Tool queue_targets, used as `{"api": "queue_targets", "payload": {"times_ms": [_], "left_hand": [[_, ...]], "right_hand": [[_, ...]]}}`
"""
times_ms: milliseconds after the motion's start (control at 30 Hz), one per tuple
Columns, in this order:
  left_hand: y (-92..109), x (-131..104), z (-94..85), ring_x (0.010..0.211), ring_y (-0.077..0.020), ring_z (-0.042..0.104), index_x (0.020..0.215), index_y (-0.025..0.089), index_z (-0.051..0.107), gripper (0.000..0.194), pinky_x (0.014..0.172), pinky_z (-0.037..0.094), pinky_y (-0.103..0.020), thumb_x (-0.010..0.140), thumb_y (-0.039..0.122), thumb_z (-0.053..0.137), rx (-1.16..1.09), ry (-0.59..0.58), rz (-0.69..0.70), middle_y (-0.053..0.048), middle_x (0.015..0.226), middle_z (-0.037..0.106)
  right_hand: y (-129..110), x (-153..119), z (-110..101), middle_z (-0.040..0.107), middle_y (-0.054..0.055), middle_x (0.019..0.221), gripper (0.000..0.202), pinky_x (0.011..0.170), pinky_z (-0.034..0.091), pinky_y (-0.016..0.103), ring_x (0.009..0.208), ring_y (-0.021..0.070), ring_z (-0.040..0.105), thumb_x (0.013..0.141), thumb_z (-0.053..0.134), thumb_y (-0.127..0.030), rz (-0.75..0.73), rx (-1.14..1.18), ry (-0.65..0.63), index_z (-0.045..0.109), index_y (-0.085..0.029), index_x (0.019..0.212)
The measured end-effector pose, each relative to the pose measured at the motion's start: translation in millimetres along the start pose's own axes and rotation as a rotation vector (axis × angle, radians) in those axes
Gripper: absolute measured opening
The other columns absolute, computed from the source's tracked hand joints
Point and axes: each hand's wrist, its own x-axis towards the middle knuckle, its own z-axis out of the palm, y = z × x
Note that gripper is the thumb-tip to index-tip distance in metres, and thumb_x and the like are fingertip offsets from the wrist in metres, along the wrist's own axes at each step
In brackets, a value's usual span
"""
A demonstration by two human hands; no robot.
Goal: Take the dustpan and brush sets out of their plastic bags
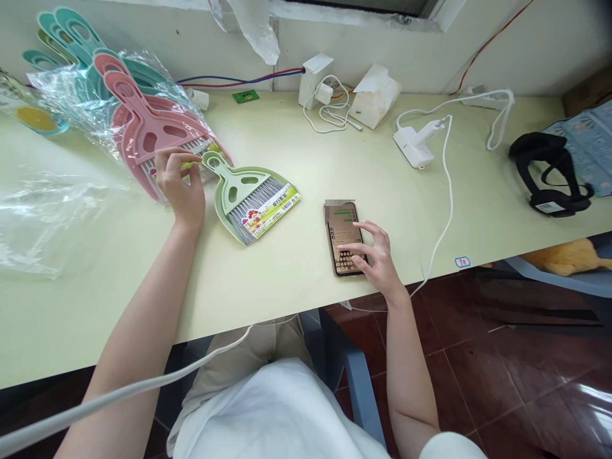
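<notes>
My left hand (179, 185) rests loosely curled on the table, thumb and index finger apart with nothing visible between them. It lies over the edge of a pink dustpan and brush set (148, 124), close to the handle of a green dustpan and brush set (253, 197). That green set has grey bristles and a printed paper band. To the right, a smartphone (343, 239) lies flat, its lit screen showing a chat and a keyboard. Over its right side hovers my right hand (380, 258), fingers spread, some fingertips at the screen; exact contact is hard to tell.
Clear plastic wrap (52, 217) lies at left, and bagged teal dustpans (86, 44) stand behind. Along the wall are a white charger with cable (325, 95) and a paper box (375, 95). A white adapter (414, 146) and black headset (549, 175) sit at right.
</notes>
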Motion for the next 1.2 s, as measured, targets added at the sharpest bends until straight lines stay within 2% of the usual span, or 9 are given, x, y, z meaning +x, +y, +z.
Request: {"api": "queue_targets", "payload": {"times_ms": [100, 267, 533, 667, 833, 1000, 1200], "left_hand": [[-0.8, 0.1, -0.5, 0.104, -0.0161, 0.055, 0.092, 0.017, 0.066, 0.024, 0.074, 0.054, -0.026, 0.083, 0.0, 0.052, -0.014, -0.003, 0.011, -0.007, 0.105, 0.055], [0.2, 0.0, -0.6, 0.103, -0.0162, 0.056, 0.092, 0.017, 0.066, 0.023, 0.071, 0.055, -0.024, 0.082, 0.0, 0.054, -0.044, 0.005, 0.051, -0.008, 0.106, 0.055], [0.1, -0.4, 0.2, 0.103, -0.0154, 0.055, 0.091, 0.017, 0.067, 0.029, 0.07, 0.055, -0.023, 0.08, -0.004, 0.051, -0.066, 0.013, 0.066, -0.008, 0.104, 0.054], [-2.8, -0.5, 0.9, 0.105, -0.0156, 0.055, 0.092, 0.018, 0.067, 0.032, 0.071, 0.055, -0.023, 0.078, -0.006, 0.05, -0.054, 0.01, 0.072, -0.007, 0.104, 0.054], [-2.5, -0.4, 0.9, 0.104, -0.0154, 0.056, 0.091, 0.018, 0.066, 0.026, 0.071, 0.055, -0.023, 0.081, -0.002, 0.052, -0.053, 0.0, 0.065, -0.006, 0.105, 0.053], [-1.9, 0.8, 1.2, 0.103, -0.0158, 0.056, 0.089, 0.017, 0.066, 0.024, 0.069, 0.055, -0.024, 0.079, -0.002, 0.055, -0.031, -0.001, 0.059, -0.006, 0.104, 0.053], [-2.6, 0.5, 1.9, 0.103, -0.0162, 0.056, 0.089, 0.016, 0.066, 0.027, 0.069, 0.055, -0.024, 0.078, -0.004, 0.052, -0.017, 0.002, 0.088, -0.007, 0.105, 0.054]], "right_hand": [[-0.6, -0.1, -0.2, 0.047, -0.002, 0.139, 0.033, 0.118, 0.02, 0.055, 0.14, 0.03, 0.031, 0.092, 0.047, -0.054, -0.007, 0.002, 0.002, 0.074, -0.037, 0.099], [-1.8, -1.0, -0.5, 0.051, 0.0, 0.135, 0.038, 0.117, 0.024, 0.053, 0.137, 0.0288, 0.034, 0.095, 0.042, -0.05, 0.031, 0.022, 0.104, 0.076, -0.034, 0.093], [-0.1, -0.3, 0.0, 0.051, -0.001, 0.135, 0.034, 0.116, 0.024, 0.054, 0.136, 0.0295, 0.035, 0.093, 0.046, -0.05, 0.012, 0.022, 0.07, 0.077, -0.036, 0.092], [0.0, -1.7, -1.9, 0.055, -0.001, 0.128, 0.04, 0.115, 0.027, 0.052, 0.131, 0.0281, 0.041, 0.095, 0.043, -0.046, 0.008, 0.067, 0.128, 0.078, -0.035, 0.08], [1.5, -1.9, -2.6, 0.057, 0.0, 0.124, 0.041, 0.114, 0.027, 0.053, 0.126, 0.0282, 0.045, 0.095, 0.044, -0.044, -0.007, 0.069, 0.103, 0.078, -0.035, 0.074], [1.8, -1.5, -1.7, 0.055, 0.0, 0.126, 0.04, 0.114, 0.027, 0.054, 0.126, 0.0284, 0.045, 0.095, 0.043, -0.045, -0.013, 0.046, 0.088, 0.078, -0.035, 0.079], [1.8, -1.0, -0.4, 0.048, -0.001, 0.137, 0.033, 0.115, 0.024, 0.054, 0.137, 0.0304, 0.034, 0.093, 0.046, -0.052, -0.05, -0.014, 0.01, 0.075, -0.036, 0.098]]}}
